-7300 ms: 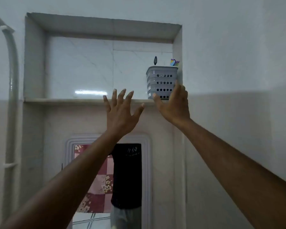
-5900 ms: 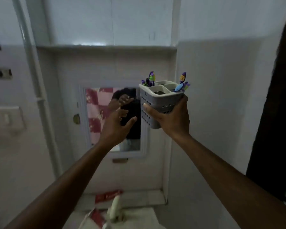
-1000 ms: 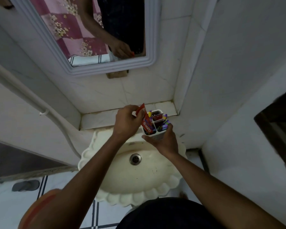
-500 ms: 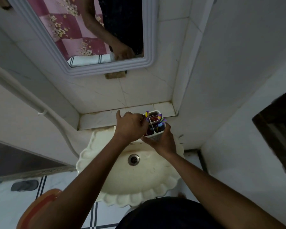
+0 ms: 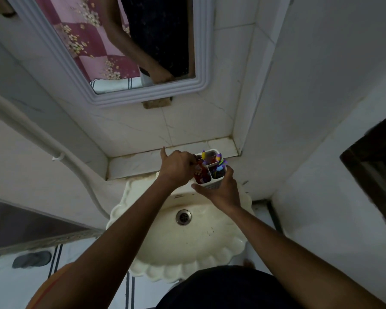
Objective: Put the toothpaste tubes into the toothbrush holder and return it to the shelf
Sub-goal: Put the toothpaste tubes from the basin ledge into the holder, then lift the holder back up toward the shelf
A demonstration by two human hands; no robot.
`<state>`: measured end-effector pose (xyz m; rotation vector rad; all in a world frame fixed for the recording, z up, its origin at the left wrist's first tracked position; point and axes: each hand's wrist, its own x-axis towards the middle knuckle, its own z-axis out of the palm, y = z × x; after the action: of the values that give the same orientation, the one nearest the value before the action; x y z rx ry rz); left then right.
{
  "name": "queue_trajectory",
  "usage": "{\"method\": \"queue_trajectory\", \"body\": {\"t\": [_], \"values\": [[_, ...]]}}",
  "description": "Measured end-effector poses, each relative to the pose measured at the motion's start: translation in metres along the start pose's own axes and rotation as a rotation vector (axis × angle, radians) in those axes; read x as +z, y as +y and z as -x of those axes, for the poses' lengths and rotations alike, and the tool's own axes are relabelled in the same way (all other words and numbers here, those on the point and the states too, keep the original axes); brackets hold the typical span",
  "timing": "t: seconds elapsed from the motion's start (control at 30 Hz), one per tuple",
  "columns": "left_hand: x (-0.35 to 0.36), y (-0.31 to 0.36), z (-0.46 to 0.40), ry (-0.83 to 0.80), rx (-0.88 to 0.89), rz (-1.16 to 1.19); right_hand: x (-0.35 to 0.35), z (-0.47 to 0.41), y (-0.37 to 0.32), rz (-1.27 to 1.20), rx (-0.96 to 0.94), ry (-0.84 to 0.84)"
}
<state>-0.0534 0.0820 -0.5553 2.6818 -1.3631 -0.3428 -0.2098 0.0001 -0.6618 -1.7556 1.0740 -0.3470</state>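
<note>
We gripped the holder (image 5: 211,175) in our right hand (image 5: 223,192) over the sink (image 5: 187,241), steadying it. Our left hand (image 5: 177,169), closed on a red tube (image 5: 198,172), pressed it into the near-left compartment.

left hand (image 5: 177,167) curled, right hand (image 5: 222,190) cupped

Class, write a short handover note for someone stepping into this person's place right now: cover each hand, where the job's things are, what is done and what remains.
Left hand: closed on the red toothpaste tube, pressing it into the holder's near-left compartment.
Right hand: gripping the white four-compartment plastic toothbrush holder from below, holding it above the back rim of the cream scalloped washbasin.
Toothbrushes with purple and yellow heads stand in other compartments.
Done: holder is off its shelf; a tube is nearly seated.
Left: finish seating it, check for further tubes (none visible on the tiled ledge), then return the holder to the shelf, out of view.
</note>
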Motion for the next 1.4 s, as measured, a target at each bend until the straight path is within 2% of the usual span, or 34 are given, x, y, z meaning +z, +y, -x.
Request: {"method": "queue_trajectory", "body": {"t": [0.1, 0.27, 0.47, 0.67, 0.83, 1.1, 1.4], "values": [[0.0, -0.004, 0.002, 0.019, -0.033, 0.161, -0.002, -0.002, 0.001, -0.009, -0.014, 0.015], [0.006, -0.024, 0.009, 0.244, -0.079, 0.357, 0.005, -0.003, 0.002, -0.06, -0.025, 0.062], [0.003, -0.052, 0.009, 0.257, -0.085, 0.386, 0.007, -0.005, -0.011, -0.143, -0.069, 0.125], [-0.021, -0.057, 0.01, 0.347, -0.044, 0.401, -0.011, -0.017, -0.052, -0.169, -0.181, 0.253], [-0.067, -0.044, 0.013, 0.467, -0.018, 0.4, -0.049, -0.024, -0.112, -0.232, -0.365, 0.33], [-0.178, 0.004, 0.024, 0.825, 0.045, 0.349, -0.138, -0.014, -0.238, -0.318, -0.654, 0.401], [-0.294, 0.051, 0.038, 1.051, 0.12, 0.281, -0.233, 0.016, -0.339, -0.363, -0.887, 0.45]]}}
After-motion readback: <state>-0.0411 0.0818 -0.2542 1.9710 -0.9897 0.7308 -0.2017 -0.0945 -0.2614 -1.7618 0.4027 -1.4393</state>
